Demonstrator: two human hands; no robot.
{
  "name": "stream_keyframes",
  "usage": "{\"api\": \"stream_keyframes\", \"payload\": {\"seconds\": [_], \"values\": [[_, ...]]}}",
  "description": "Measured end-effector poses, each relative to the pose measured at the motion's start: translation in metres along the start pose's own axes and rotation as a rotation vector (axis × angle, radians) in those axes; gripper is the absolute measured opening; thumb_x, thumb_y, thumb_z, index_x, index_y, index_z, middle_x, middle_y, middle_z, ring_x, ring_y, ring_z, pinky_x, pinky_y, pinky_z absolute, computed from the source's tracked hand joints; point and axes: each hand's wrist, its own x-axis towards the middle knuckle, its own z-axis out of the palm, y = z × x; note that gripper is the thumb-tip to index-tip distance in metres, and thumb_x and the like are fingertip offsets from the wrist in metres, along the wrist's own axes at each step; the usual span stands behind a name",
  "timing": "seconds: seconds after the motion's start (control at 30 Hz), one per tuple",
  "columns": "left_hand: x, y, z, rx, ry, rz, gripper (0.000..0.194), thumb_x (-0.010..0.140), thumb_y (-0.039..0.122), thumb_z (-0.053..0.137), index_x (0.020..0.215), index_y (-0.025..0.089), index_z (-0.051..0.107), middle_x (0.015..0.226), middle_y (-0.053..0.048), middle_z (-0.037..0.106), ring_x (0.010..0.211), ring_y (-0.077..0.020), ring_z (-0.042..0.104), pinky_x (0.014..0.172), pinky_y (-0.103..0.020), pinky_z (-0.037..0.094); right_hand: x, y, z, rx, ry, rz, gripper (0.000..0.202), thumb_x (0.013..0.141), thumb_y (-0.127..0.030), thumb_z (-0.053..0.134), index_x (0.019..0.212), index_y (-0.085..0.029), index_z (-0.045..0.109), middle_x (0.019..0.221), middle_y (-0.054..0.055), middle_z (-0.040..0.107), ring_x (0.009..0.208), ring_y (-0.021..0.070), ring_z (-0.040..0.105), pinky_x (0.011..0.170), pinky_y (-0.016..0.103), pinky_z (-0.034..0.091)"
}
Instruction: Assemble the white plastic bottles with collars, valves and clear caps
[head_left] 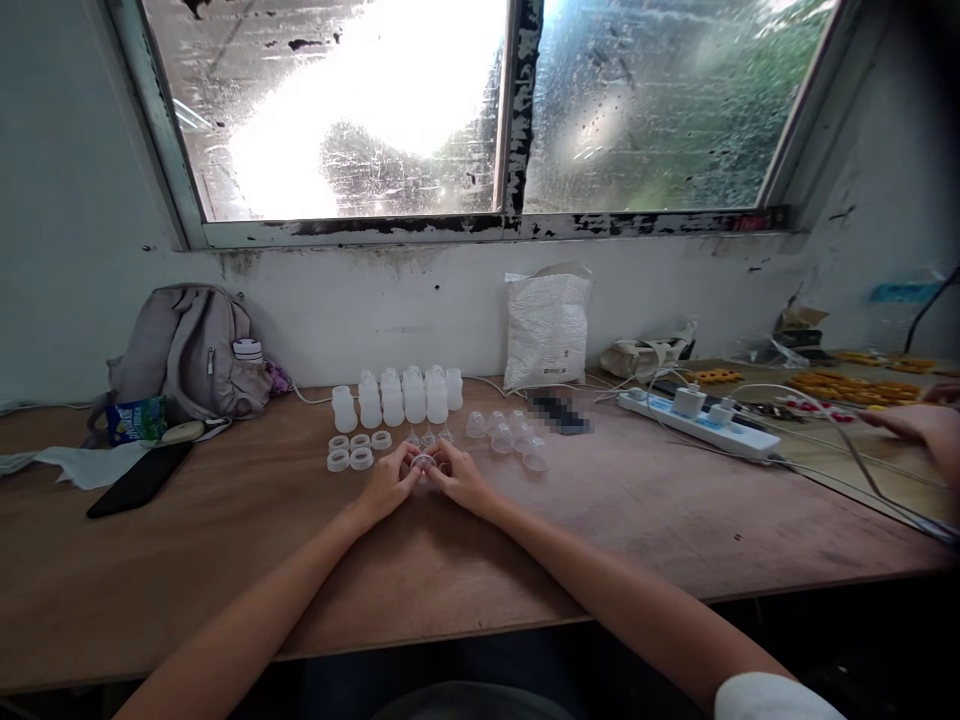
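Observation:
Between my left hand point(390, 481) and my right hand point(460, 481) is a translucent bottle ring point(424, 461), pinched from both sides by thumbs and fingers. Whether another piece sits inside the ring is too small to tell. Just beyond my fingertips stand a few clear bottle nipples point(428, 438), partly hidden by the hands. Several loose white bottle rings point(361, 458) lie to the left of my left hand. Behind them, frosted baby bottles point(393, 400) stand upright in rows. Clear dome caps point(501, 438) are grouped to the right of my right hand.
A grey backpack point(187, 350) and a black phone-like slab point(141, 480) are on the left. Toward the wall stands a white plastic bag point(547, 330). A power strip point(697, 425) with cables lies right, near another person's hand point(919, 425) and yellow pieces point(855, 385).

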Motion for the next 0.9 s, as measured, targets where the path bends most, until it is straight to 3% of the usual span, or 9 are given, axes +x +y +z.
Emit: {"api": "stream_keyframes", "payload": {"seconds": [0.7,0.9], "values": [[0.0016,0.0013,-0.0013,0.082,-0.022,-0.014,0.014,0.078,0.031,0.043,0.081,0.019,0.051,0.060,0.003,0.054,0.055,-0.0114,0.050,0.054,-0.021,0.038,0.0015,0.0045,0.0037,-0.129,0.016,-0.001,0.006,0.073,-0.022,0.047,0.070,-0.017,0.047,0.055,-0.004,0.049,0.048,0.0083,0.043,0.048,0.019,0.031],[0.0011,0.0009,-0.0005,0.083,-0.026,-0.010,0.011,0.078,0.027,0.043,0.082,0.019,0.050,0.064,0.001,0.056,0.057,-0.0117,0.051,0.055,-0.022,0.039,0.0019,0.0062,0.0053,-0.150,0.030,0.003,0.003,0.072,-0.020,0.047,0.070,-0.018,0.046,0.054,-0.004,0.048,0.049,0.0085,0.043,0.048,0.019,0.031]]}}
